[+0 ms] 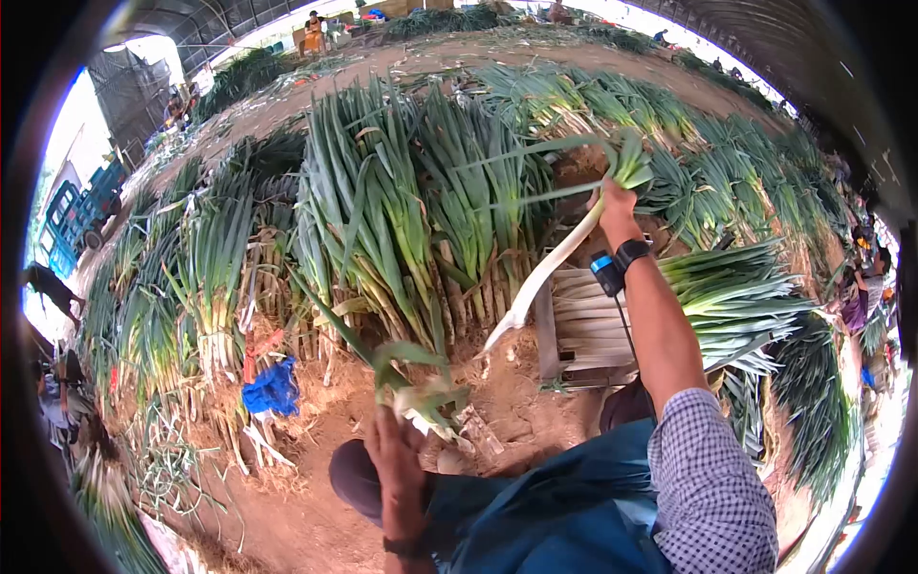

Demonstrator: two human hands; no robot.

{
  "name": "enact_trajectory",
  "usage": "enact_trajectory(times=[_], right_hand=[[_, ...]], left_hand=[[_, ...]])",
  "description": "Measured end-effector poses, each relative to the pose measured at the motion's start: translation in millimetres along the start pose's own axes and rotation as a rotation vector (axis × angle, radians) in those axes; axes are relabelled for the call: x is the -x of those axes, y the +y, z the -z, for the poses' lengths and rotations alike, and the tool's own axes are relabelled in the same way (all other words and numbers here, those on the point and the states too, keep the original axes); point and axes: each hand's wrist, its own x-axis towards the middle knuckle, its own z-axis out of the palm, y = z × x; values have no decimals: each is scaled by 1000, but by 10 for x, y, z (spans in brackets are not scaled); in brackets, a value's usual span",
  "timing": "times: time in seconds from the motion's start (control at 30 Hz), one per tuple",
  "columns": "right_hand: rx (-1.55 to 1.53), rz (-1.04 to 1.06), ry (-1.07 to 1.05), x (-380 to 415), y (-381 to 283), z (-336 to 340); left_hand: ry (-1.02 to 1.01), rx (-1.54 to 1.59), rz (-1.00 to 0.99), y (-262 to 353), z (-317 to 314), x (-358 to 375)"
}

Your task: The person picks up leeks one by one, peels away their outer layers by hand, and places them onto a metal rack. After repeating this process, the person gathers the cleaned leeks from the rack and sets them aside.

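My right hand (617, 206) is closed round a long green onion (550, 273) just below its leaves. The white stalk is bare and slants down to the left, its root end lowest. Down by my knee, my left hand (394, 454) is closed on stripped green onion leaves (411, 378), which stick up above the fingers and curl over. Part of that grip is blurred. Beneath my right forearm, a wooden rack (547, 330) holds a stack of cleaned green onions (598, 320), white ends to the left and green tops to the right.
Upright bundles of unpeeled green onions (373, 210) stand in front, with more bundles (210, 258) to the left. A blue plastic bag (271, 387) and leaf scraps (177, 469) lie on the dirt floor. Far left stands a blue cart (81, 215). Another person (313, 36) is far back.
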Motion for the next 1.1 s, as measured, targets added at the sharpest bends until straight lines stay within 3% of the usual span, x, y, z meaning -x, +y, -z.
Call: enact_trajectory(times=[0.1,0.17,0.2,0.27,0.37,0.4,0.43,0.47,0.57,0.6,0.67,0.7,0.83,0.93,1.03,1.1], right_hand=[[-160,25,-133,199,-123,-28],[-169,33,-193,311,-173,-84],[-177,37,-266,293,-114,-27],[366,645,-408,450,53,274],[-330,320,-679,73,-342,627],[-329,470,-529,198,10,339],[-308,609,-360,343,350,54],[-218,-31,-233,584,-191,-18],[-305,11,-399,847,-249,144],[-271,24,-486,1012,-238,237],[-256,-78,-427,1173,-105,304],[-261,-134,-372,1173,-93,343],[-270,-250,-301,1155,-32,456],[-288,-274,-321,1084,79,402],[-311,-247,-342,1180,-58,335],[-300,-260,-326,1186,-142,305]], left_hand=[[-207,-965,-199,-503,302,-524],[-126,-1458,-203,-396,-59,-664],[-158,-1399,-291,-311,-156,-591],[-272,-1239,-499,-280,-516,-689],[-653,-843,-155,-749,-551,-954],[-760,-788,-26,-874,-532,-1037],[-733,-732,-185,-1194,-240,-1187],[-666,-669,-329,-1413,-125,-1304],[-620,-1044,-1003,-1245,-350,-1060],[-655,-1213,-1003,-1272,-395,-1072],[-706,-1561,-1001,-1314,-389,-1121],[-625,-1549,-1138,-1350,-358,-1051],[-783,-1780,-547,-1287,-235,-1090],[-738,-1492,-553,-940,-528,-913],[-516,-381,22,-1287,-401,-891],[-589,-676,-271,-1248,-521,-864]])
